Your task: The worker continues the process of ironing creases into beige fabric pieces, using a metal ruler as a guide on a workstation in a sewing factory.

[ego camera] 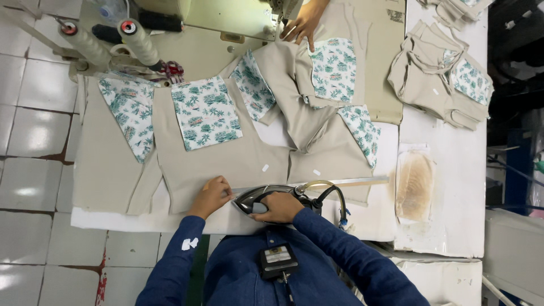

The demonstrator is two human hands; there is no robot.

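Right hand (279,207) grips iron (266,198) (handle apparently); left hand (211,196) flat beside it on beige fabric (226,158).

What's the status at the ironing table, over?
Right hand grips the iron on the beige fabric. Left hand flat on the hem, beside the iron's tip. Another person's hand on fabric at the far edge.

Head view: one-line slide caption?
Right hand grips a steam iron while left hand flattens beige fabric.

Glossy metal iron (266,197), matt beige cloth (226,161)
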